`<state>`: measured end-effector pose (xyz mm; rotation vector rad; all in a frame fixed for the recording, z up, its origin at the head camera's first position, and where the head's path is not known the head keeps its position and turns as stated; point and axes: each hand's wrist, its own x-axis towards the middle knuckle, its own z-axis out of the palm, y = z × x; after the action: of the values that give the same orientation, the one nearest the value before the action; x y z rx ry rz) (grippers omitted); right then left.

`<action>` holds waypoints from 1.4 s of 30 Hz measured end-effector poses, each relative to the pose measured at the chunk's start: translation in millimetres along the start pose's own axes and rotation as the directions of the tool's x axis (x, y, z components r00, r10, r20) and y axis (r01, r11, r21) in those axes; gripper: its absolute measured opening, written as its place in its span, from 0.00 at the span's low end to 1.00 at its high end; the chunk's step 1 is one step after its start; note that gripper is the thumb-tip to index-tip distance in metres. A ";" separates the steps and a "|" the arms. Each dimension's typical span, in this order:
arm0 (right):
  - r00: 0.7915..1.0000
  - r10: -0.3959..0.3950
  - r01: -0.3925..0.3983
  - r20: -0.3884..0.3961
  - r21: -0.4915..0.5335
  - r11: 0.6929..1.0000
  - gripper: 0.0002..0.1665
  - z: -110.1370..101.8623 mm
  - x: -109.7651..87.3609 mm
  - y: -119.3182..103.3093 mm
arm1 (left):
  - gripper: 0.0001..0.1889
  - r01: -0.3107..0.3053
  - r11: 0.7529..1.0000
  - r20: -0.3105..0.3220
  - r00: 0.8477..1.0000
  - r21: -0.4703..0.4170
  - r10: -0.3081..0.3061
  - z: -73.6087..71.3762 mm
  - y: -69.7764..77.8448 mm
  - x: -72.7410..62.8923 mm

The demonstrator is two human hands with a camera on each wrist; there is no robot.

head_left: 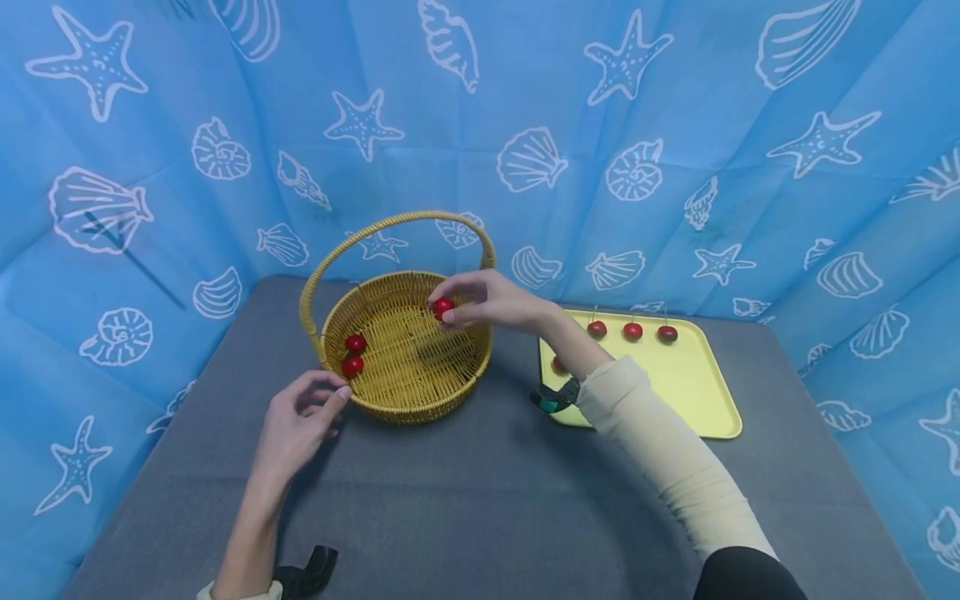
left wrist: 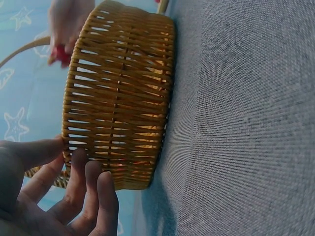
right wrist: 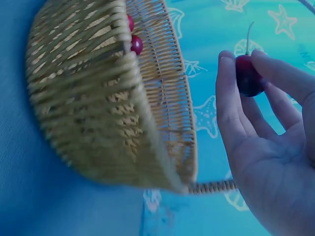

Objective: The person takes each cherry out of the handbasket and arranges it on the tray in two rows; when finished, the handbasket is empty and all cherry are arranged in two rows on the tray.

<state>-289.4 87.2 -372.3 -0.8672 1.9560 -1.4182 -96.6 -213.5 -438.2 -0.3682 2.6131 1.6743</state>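
Note:
My right hand (head_left: pixel 495 302) pinches a red cherry (head_left: pixel 443 308) between thumb and fingertips, above the right part of a round wicker basket (head_left: pixel 408 410). In the right wrist view, a thin stem points up from this cherry (right wrist: pixel 249 76). Two more cherries (head_left: pixel 354 354) lie inside the basket at its left side. At the basket's front left, my left hand (head_left: pixel 300 425) holds the rim with thumb and fingertips. The left wrist view has the thumb at the rim (left wrist: pixel 65 123) and other fingers (left wrist: pixel 106 196) against the woven wall.
A yellow tray (head_left: pixel 675 392) stands on the right of the grey table (head_left: pixel 465 508), with several stemmed cherries (head_left: pixel 632 332) on it. My right forearm crosses over the tray. The basket's tall handle (head_left: pixel 397 218) arches over it. A blue curtain (head_left: pixel 465 108) hangs behind.

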 end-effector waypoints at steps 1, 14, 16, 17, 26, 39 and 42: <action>1.000 0.000 0.000 0.001 0.006 1.000 0.20 -2.9 -6.1 0.5 | 0.17 0.000 1.000 0.001 1.000 0.002 0.000 0.1 -0.2 0.1; 0.983 0.092 -0.096 -0.161 -0.020 0.995 0.25 -44.8 -103.0 18.7 | 0.17 -0.022 1.000 -0.012 1.000 -0.021 0.022 2.7 -4.1 1.2; 0.979 0.105 -0.103 -0.173 0.019 0.995 0.26 -50.0 -116.8 24.4 | 0.17 -0.026 0.999 -0.014 1.000 -0.029 0.025 2.7 -4.6 1.0; 0.979 0.104 -0.101 -0.177 0.030 0.994 0.26 -52.3 -123.1 27.3 | 0.17 -0.026 0.999 -0.014 1.000 -0.029 0.025 2.5 -4.8 1.0; 0.949 0.130 -0.157 -0.287 -0.074 0.985 0.23 -66.1 -170.9 50.5 | 0.17 -0.013 1.000 -0.012 1.000 -0.023 0.013 1.0 -4.0 0.1; 0.899 0.179 -0.296 -0.399 -0.254 0.921 0.23 -68.0 -198.6 94.1 | 0.19 -0.006 1.000 -0.008 1.000 -0.006 0.005 -0.3 -3.8 0.9; 0.910 0.133 -0.266 -0.392 -0.310 0.913 0.21 -66.7 -199.2 102.1 | 0.19 -0.003 1.000 -0.007 1.000 -0.006 0.003 -0.6 -3.7 1.5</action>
<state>-232.3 304.1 -437.4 -0.5473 2.5623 -1.1796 -97.2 -215.8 -441.4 -0.3718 2.6157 1.6848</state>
